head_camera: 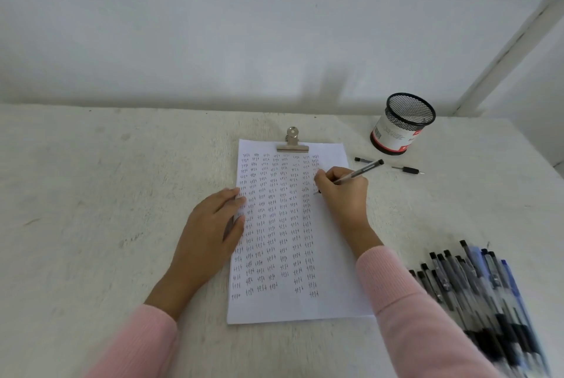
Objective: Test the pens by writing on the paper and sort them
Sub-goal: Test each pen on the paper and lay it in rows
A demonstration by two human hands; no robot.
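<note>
The bench [91, 194] in front of me is pale and rough, and the paper [332, 286] lies on it, held at its far edge by a metal clip [292, 142] and filled with columns of the word "test". A heap of pens [476, 292] lies on the bench to my right, near my pink sleeve [406, 301]. A mesh cup [402, 122] stands beyond the paper's far right corner, tilted, with two pen pieces [406, 169] lying near it. My left hand [210, 225] rests flat and loose on the paper's left edge. My right hand [341, 191] grips a pen [361, 171], tip down on the paper's right column.
</note>
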